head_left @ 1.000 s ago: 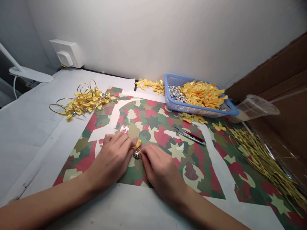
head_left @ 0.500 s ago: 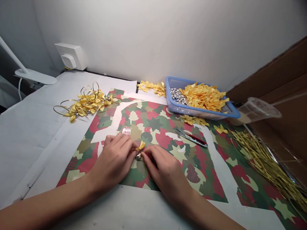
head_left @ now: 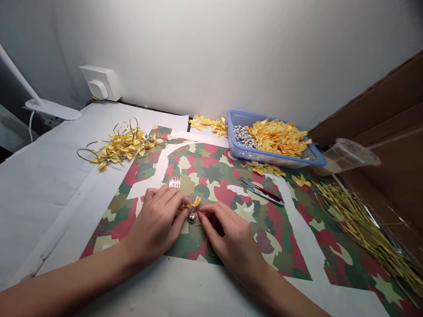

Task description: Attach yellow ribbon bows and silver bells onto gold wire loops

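Observation:
A small yellow ribbon bow is pinched in the fingertips of my left hand, over the patterned sheet. Just below the bow hangs a shiny silver bell. My right hand is closed, its thumb and forefinger pressed together beside the bell. They grip a thin gold wire, part of which curves out under that hand. Where wire, bow and bell meet is too small to make out.
Finished-looking bow-and-bell wire loops lie at left. A blue basket holds yellow bows and silver bells. Small snips rest right of my hands. Gold wires spread at far right, near a clear plastic cup.
My right hand has drawn slightly right, away from the left, so more of the bell shows. A curve of wire now shows under the right hand. The view has shifted slightly.

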Tool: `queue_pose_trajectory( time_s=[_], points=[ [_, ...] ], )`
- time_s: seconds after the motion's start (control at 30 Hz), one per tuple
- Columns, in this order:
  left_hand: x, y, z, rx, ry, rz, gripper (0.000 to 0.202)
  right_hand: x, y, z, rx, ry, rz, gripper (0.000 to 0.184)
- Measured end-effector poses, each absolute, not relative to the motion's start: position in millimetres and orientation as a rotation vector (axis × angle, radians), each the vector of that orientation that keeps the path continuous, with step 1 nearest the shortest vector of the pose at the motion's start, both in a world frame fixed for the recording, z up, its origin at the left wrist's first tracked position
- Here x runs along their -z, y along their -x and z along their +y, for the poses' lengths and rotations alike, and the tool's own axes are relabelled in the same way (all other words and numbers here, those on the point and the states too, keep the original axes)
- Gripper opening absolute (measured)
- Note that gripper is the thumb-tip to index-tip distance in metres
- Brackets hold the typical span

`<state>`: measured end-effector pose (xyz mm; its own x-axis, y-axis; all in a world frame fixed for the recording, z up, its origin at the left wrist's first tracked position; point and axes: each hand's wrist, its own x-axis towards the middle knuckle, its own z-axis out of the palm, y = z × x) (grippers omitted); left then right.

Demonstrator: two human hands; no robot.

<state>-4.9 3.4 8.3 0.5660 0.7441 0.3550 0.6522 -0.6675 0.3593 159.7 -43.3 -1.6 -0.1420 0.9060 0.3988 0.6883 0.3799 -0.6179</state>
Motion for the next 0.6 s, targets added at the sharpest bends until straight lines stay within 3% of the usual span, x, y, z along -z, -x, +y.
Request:
queue_pose_trajectory(
  time_s=[0.37,0.6],
  points=[
    [-11.9,5.5,5.5,-0.661,-2.468,1.244,0.013,-10.4,-178.0,-42.6,-0.427,1.572,-1.980,0.001],
    [-10.2,4.8,5.9,-0.666,-2.458,1.228,0.014,-19.2,-177.3,-36.0,-0.275,1.583,-2.269,0.011]
  ],
)
